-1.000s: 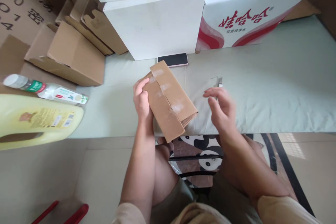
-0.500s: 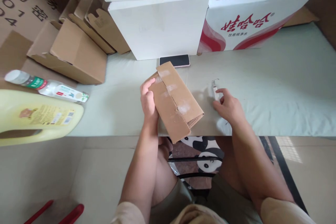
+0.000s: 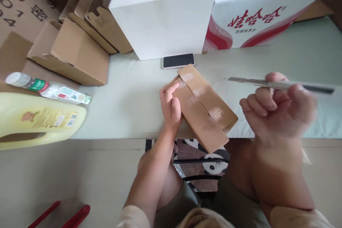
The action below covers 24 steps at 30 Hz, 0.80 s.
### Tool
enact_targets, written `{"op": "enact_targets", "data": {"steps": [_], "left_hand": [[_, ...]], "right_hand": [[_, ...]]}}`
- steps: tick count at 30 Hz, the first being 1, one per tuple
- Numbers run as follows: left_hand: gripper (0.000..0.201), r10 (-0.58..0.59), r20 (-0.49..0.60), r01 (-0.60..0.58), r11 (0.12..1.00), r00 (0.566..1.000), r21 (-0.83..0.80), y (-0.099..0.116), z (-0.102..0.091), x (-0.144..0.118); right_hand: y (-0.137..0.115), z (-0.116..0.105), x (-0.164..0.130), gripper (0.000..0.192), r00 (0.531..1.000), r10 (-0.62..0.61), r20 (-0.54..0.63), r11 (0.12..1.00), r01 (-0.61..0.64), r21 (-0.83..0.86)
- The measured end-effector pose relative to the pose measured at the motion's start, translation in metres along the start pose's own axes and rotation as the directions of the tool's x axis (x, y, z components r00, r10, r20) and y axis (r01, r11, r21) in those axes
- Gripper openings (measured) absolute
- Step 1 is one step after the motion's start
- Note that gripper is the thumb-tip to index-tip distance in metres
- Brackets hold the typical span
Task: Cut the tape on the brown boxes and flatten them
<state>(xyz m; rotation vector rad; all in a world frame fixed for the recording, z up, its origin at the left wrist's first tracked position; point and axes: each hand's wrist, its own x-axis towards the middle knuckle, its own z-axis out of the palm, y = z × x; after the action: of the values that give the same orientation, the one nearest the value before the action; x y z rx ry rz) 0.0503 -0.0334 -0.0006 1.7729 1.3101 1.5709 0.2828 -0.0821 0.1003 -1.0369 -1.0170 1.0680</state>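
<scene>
A small brown cardboard box [image 3: 205, 108], its seam patched with bits of clear tape, tilts over the front edge of the table. My left hand [image 3: 171, 105] grips its left side, thumb and fingers bent over the top face. Raised to the right of the box, my right hand [image 3: 280, 107] is closed around a utility knife [image 3: 283, 84]. The thin blade end points left toward the box without touching it; the dark end points right.
A phone [image 3: 178, 61] lies before stacked white cartons [image 3: 162, 25]. To the left are open cardboard boxes [image 3: 80, 51], a clear bottle [image 3: 48, 87] and a yellow jug [image 3: 42, 119]. Pale cloth [image 3: 128, 103] covers the table; red handles [image 3: 76, 217] show at lower left.
My right hand has lifted the utility knife off the table and turned it, moving right and up toward the camera. The box and my left hand have shifted right.
</scene>
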Motion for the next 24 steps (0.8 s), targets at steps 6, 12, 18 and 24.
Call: {"op": "enact_targets", "data": {"steps": [6,12,18,24], "left_hand": [[0.05,0.074,0.092,-0.071,0.997,0.993,-0.034,0.008,0.009,-0.006],[0.051,0.093,0.145,-0.093,0.996,0.985,-0.006,0.011,0.009,-0.006],[0.05,0.089,0.144,-0.085,0.996,0.986,-0.035,0.013,0.008,-0.006],[0.049,0.15,0.119,-0.145,0.988,0.981,-0.05,0.007,0.01,-0.006]], "right_hand": [[0.003,0.026,-0.011,0.036,0.992,-0.127,-0.007,0.985,0.126,-0.116],[0.014,0.024,-0.017,0.048,0.985,-0.048,0.168,0.901,0.115,-0.418],[0.007,0.027,-0.017,0.045,0.945,-0.137,0.296,0.74,0.297,-0.604],[0.001,0.03,-0.014,0.04,0.905,-0.188,0.381,0.645,0.406,-0.648]]}}
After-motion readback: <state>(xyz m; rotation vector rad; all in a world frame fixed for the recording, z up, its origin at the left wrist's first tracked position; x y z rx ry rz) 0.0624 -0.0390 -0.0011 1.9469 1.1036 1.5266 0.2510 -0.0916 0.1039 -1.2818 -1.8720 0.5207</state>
